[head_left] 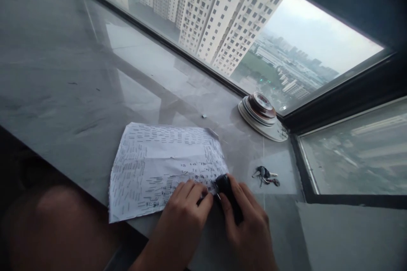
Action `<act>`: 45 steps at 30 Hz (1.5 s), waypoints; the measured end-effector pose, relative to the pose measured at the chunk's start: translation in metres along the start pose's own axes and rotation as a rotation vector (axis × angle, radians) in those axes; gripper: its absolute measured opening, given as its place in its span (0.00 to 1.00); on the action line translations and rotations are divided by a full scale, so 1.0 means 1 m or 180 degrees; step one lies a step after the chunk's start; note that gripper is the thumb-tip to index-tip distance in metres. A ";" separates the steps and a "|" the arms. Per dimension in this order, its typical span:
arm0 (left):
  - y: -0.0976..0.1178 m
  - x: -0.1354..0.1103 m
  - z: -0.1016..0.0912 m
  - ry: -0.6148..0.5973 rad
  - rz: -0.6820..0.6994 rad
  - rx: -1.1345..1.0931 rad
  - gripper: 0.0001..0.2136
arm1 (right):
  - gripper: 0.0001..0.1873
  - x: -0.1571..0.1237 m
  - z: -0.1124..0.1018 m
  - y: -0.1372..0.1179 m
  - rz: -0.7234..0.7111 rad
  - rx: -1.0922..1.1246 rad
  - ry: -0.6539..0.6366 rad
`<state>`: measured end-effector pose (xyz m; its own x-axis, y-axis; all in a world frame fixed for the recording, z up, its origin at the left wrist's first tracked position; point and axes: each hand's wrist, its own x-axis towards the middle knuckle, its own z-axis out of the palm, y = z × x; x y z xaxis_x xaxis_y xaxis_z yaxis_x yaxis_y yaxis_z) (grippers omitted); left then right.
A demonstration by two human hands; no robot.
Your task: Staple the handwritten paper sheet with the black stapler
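Observation:
My right hand [249, 216] is wrapped round a black stapler [225, 186], over the lower right corner of a paper sheet. At the stapler's metal end, my left hand [187, 207] has its thumb and forefinger closed on a dark part of it. Fingers hide much of this end. Beneath and beyond the left hand lies the white sheet [165, 156], creased and covered with short dark strokes that look like staples, plus some handwriting. Its near edge reaches the ledge's edge.
A grey marble-like ledge [63, 72] runs along a dark-framed window [165, 42]. Stacked plates or lids [259, 114] stand in the corner, with a bunch of keys [265, 175] nearer me. A small pale scrap [204, 116] lies beyond the sheet. My knee [60, 224] is at lower left.

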<state>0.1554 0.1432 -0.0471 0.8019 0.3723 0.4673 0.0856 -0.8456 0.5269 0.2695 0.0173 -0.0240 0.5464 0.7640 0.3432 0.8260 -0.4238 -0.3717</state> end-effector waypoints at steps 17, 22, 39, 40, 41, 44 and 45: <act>-0.003 0.000 0.001 0.0199 -0.0099 0.0026 0.14 | 0.25 -0.010 -0.010 0.000 0.0030 -0.0212 -0.0036; -0.005 -0.003 0.005 0.0079 -0.0082 0.0033 0.13 | 0.26 -0.011 -0.009 0.000 0.0036 -0.0277 -0.0138; -0.005 -0.004 -0.006 -0.0226 -0.0447 -0.0296 0.16 | 0.27 0.003 -0.029 0.015 -0.0115 -0.0462 -0.0833; -0.005 -0.004 -0.007 -0.0293 -0.0506 -0.0288 0.17 | 0.26 0.003 -0.035 0.025 -0.0018 -0.0534 -0.0800; -0.005 -0.003 -0.008 -0.0360 -0.0561 -0.0274 0.18 | 0.24 0.003 -0.042 0.034 0.0134 -0.0690 -0.0702; -0.003 -0.003 -0.010 -0.0503 -0.0640 -0.0216 0.18 | 0.21 0.011 -0.053 0.053 0.0552 -0.1214 -0.0076; -0.001 -0.003 -0.010 -0.0536 -0.0618 -0.0214 0.17 | 0.22 0.014 -0.053 0.053 0.0572 -0.1258 0.0203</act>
<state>0.1472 0.1469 -0.0418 0.8618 0.4515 0.2312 0.2125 -0.7352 0.6436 0.3287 -0.0201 0.0065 0.6836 0.6348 0.3602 0.6997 -0.7103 -0.0761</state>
